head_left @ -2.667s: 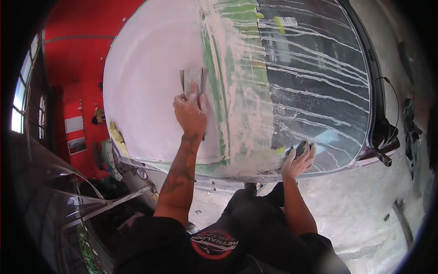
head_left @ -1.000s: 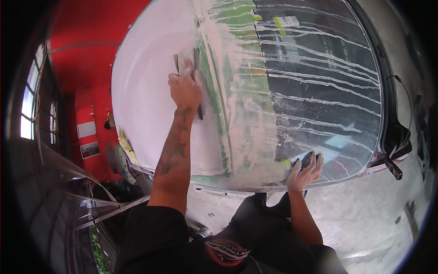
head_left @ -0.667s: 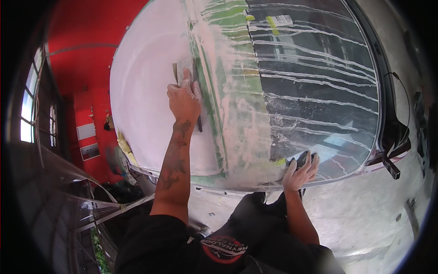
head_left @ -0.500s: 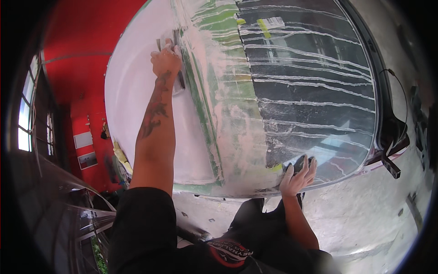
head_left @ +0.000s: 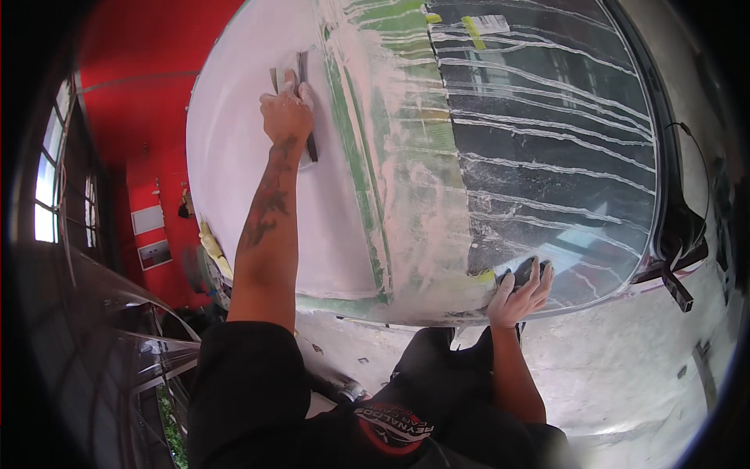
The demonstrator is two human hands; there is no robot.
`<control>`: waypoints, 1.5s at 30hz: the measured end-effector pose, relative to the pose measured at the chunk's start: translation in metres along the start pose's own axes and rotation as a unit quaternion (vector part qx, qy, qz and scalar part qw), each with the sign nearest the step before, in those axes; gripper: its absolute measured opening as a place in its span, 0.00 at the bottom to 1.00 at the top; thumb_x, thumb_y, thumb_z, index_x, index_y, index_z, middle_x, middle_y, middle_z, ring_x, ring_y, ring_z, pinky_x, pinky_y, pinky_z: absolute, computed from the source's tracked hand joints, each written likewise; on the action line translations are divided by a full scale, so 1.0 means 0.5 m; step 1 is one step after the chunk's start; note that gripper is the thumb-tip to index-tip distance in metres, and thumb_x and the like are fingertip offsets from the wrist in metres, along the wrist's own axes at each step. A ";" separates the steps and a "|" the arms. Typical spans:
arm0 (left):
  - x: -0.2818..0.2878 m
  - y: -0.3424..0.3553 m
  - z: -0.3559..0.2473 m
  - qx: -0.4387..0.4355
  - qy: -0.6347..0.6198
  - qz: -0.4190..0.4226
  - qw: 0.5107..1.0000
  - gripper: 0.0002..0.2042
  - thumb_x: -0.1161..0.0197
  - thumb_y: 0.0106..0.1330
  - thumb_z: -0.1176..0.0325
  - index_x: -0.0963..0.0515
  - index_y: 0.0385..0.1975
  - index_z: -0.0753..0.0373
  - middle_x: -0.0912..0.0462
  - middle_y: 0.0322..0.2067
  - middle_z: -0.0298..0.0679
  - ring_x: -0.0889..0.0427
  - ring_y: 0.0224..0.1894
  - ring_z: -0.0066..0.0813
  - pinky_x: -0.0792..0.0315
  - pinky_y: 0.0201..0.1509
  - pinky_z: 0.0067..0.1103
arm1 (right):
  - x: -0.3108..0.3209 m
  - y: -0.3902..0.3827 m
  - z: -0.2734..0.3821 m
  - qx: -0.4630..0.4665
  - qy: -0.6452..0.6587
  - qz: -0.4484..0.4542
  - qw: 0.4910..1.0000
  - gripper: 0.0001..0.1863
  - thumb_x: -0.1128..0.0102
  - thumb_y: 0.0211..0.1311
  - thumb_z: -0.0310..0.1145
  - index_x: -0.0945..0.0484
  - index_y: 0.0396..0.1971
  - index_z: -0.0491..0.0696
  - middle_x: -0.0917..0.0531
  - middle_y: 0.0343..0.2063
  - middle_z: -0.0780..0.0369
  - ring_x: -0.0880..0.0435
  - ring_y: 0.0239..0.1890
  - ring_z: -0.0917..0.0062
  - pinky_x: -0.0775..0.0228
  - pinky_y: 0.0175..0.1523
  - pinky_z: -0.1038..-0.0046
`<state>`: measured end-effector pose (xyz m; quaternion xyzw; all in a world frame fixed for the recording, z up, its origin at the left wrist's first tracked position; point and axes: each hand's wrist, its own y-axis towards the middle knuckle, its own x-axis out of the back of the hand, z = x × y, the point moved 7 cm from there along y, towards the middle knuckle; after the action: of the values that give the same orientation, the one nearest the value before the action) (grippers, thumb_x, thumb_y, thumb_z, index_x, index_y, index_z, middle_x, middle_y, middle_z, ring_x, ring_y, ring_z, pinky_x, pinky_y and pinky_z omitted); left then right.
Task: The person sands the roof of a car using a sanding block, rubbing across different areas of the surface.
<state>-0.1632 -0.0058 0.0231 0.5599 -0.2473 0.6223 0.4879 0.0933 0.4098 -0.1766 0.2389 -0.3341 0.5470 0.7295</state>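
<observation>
My left hand (head_left: pixel 286 113) is closed around a long, narrow sanding block (head_left: pixel 312 147) with a dark edge, pressed on the smooth white car panel (head_left: pixel 234 148). The fingers hide much of the block. To its right runs a green band (head_left: pixel 355 148) smeared with pale pink and white. My right hand (head_left: pixel 519 295) rests with fingers spread near the lower edge of the dark glass (head_left: pixel 539 172), which is streaked with white drips. A dark patch shows between its thumb and fingers; I cannot tell whether it is a thing or a reflection.
Yellow tape holds a white label (head_left: pixel 491 24) on the upper glass. A black trim part (head_left: pixel 678 223) with a cable juts out at the right. Red wall (head_left: pixel 148 47) and a window (head_left: pixel 48 172) stand at the left, above clear plastic sheeting (head_left: pixel 117 293). Concrete floor (head_left: pixel 609 367) lies below.
The panel and glass have shifted slightly right and up in view. My left hand and the sanding block sit lower on the panel, farther from the green band. The right hand stays on the glass.
</observation>
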 end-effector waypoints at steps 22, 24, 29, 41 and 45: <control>0.023 -0.347 -0.050 0.034 -0.096 0.031 0.994 0.21 0.40 0.67 0.58 0.24 0.60 0.50 0.32 0.38 0.49 0.27 0.42 0.49 0.26 0.42 0.36 | -0.002 0.004 -0.021 0.002 -0.032 -0.004 0.999 0.31 0.55 0.70 0.51 0.36 0.65 0.46 0.39 0.67 0.49 0.43 0.69 0.51 0.57 0.68 0.48; 0.026 -0.278 -0.057 0.025 -0.079 -0.001 0.997 0.22 0.39 0.67 0.58 0.25 0.61 0.50 0.31 0.36 0.50 0.27 0.41 0.48 0.26 0.42 0.36 | -0.005 0.010 -0.013 0.005 -0.020 -0.005 1.000 0.31 0.55 0.71 0.51 0.37 0.65 0.46 0.39 0.67 0.49 0.43 0.69 0.51 0.57 0.69 0.48; 0.029 -0.147 -0.060 0.009 -0.047 -0.046 0.998 0.23 0.39 0.67 0.57 0.26 0.62 0.50 0.30 0.36 0.51 0.27 0.40 0.48 0.26 0.43 0.36 | -0.003 -0.011 -0.016 0.003 -0.016 0.007 1.000 0.32 0.57 0.71 0.54 0.36 0.65 0.46 0.39 0.67 0.49 0.43 0.70 0.52 0.57 0.68 0.48; 0.023 -0.076 -0.069 0.007 -0.033 -0.017 0.999 0.24 0.42 0.68 0.53 0.27 0.63 0.48 0.29 0.38 0.52 0.25 0.43 0.52 0.26 0.46 0.38 | -0.006 -0.005 -0.006 0.008 -0.001 0.001 1.000 0.32 0.57 0.72 0.54 0.36 0.65 0.46 0.38 0.66 0.49 0.43 0.69 0.52 0.57 0.69 0.48; 0.017 -0.259 -0.061 -0.024 -0.071 -0.007 0.997 0.23 0.38 0.66 0.59 0.26 0.62 0.51 0.32 0.36 0.48 0.28 0.38 0.46 0.26 0.41 0.35 | -0.005 0.001 -0.025 -0.010 -0.023 -0.001 1.000 0.32 0.56 0.71 0.54 0.36 0.65 0.46 0.39 0.67 0.49 0.43 0.69 0.52 0.57 0.69 0.49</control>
<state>-0.0617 0.0752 -0.0075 0.5924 -0.2923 0.5711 0.4872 0.0954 0.4170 -0.1869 0.2446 -0.3558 0.5376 0.7243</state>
